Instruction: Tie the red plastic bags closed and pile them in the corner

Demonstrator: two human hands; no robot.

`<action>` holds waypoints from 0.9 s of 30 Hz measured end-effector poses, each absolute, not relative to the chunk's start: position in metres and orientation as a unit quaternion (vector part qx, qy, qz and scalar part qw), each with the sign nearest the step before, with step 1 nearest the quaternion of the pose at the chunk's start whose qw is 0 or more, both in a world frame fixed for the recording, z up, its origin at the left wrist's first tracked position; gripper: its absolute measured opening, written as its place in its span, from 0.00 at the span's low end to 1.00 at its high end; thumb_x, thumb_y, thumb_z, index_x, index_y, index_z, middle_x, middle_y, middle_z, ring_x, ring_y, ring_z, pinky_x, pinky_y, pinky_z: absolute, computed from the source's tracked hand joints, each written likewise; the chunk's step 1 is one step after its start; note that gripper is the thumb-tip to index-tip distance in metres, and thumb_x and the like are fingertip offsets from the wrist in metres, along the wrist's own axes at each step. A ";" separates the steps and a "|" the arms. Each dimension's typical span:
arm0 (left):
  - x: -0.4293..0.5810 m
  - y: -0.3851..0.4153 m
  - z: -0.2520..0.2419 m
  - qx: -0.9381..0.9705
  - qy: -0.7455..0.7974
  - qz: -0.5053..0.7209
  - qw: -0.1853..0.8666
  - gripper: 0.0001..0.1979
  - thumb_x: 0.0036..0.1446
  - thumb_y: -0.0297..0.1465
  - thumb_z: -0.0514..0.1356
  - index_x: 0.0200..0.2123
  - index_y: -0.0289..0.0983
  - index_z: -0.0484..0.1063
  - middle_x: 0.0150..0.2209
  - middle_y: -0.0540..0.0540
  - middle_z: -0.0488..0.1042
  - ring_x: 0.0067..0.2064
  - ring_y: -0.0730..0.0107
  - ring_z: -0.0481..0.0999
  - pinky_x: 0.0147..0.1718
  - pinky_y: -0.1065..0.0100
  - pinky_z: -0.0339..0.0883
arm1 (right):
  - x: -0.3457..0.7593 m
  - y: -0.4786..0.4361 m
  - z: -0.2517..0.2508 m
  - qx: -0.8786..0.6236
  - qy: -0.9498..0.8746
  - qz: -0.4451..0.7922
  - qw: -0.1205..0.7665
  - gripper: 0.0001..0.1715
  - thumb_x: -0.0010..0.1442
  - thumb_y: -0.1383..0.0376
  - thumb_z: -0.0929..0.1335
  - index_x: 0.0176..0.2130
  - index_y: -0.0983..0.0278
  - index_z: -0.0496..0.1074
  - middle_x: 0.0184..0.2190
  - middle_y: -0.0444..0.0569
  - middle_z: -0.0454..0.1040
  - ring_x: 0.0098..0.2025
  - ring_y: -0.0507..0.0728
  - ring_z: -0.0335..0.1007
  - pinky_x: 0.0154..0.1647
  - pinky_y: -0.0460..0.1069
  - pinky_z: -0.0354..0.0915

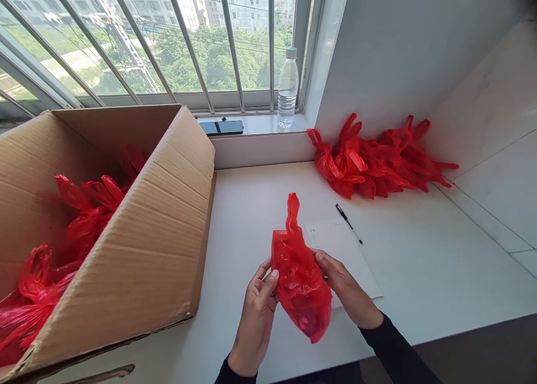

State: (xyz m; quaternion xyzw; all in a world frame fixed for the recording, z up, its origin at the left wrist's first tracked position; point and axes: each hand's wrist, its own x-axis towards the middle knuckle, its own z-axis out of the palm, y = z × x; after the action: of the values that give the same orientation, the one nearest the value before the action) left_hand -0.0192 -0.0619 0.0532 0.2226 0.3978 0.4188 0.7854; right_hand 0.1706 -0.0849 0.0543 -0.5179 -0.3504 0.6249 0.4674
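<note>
Between my hands is a red plastic bag (pixel 300 283), its twisted handles pointing away from me. Something inside makes it bulge, with a pinkish shape faintly showing through near the bottom, too blurred to name. My left hand (pixel 259 305) grips the bag's left side, thumb on top. On the other side my right hand (pixel 342 283) holds the right edge, its fingertips partly hidden behind the plastic. Beneath the bag lies a sheet of white paper (pixel 356 266) with small marks on it. A black pen (pixel 349 224) rests across the paper's upper right edge.
A large open cardboard box (pixel 159 238) with several red bags (pixel 90 216) inside stands at the left. More red bags (pixel 377 160) are piled against the wall at the back right. On the windowsill are a phone (pixel 221 127) and a water bottle (pixel 287 90). Bars cover the window.
</note>
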 end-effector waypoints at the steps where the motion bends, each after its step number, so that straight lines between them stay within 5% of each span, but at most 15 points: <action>1: -0.019 -0.062 0.052 0.222 0.397 0.409 0.791 0.29 0.63 0.37 0.64 0.65 0.40 0.61 0.51 0.40 0.79 0.52 0.56 0.78 0.49 0.62 0.69 | 0.168 -0.085 0.055 -0.497 -0.351 0.644 0.464 0.24 0.68 0.45 0.62 0.54 0.54 0.73 0.38 0.46 0.75 0.37 0.57 0.67 0.42 0.52 0.63; 4: -0.018 -0.063 0.048 0.225 0.397 0.379 0.805 0.26 0.64 0.38 0.64 0.62 0.38 0.64 0.49 0.40 0.80 0.50 0.58 0.79 0.48 0.63 0.69 | 0.160 -0.084 0.053 -0.452 -0.346 0.680 0.463 0.22 0.65 0.47 0.67 0.52 0.55 0.75 0.44 0.48 0.77 0.42 0.58 0.70 0.47 0.54 0.65; 10: -0.016 -0.069 0.046 0.204 0.367 0.380 0.824 0.17 0.65 0.36 0.61 0.56 0.41 0.72 0.54 0.43 0.77 0.54 0.58 0.75 0.53 0.62 0.67 | 0.154 -0.083 0.041 -0.468 -0.277 0.666 0.511 0.21 0.61 0.48 0.72 0.47 0.59 0.77 0.44 0.48 0.78 0.39 0.56 0.72 0.40 0.50 0.67; 16: -0.016 -0.071 0.044 0.251 0.381 0.357 0.815 0.27 0.57 0.31 0.68 0.60 0.45 0.70 0.54 0.43 0.77 0.56 0.56 0.74 0.55 0.60 0.66 | 0.156 -0.083 0.044 -0.468 -0.239 0.679 0.513 0.22 0.63 0.49 0.70 0.51 0.58 0.74 0.46 0.48 0.78 0.39 0.56 0.73 0.38 0.49 0.67; 27: -0.019 -0.068 0.048 0.286 0.382 0.337 0.811 0.22 0.60 0.34 0.66 0.58 0.41 0.73 0.55 0.40 0.76 0.56 0.53 0.74 0.51 0.61 0.69 | 0.154 -0.084 0.047 -0.442 -0.247 0.708 0.493 0.18 0.65 0.53 0.70 0.52 0.57 0.76 0.43 0.47 0.78 0.36 0.53 0.71 0.37 0.48 0.65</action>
State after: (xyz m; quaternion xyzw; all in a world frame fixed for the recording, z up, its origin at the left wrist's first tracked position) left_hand -0.0189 -0.0682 0.0475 0.2863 0.3824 0.3366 0.8115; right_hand 0.1536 -0.0841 0.0467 -0.4417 -0.2469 0.7079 0.4928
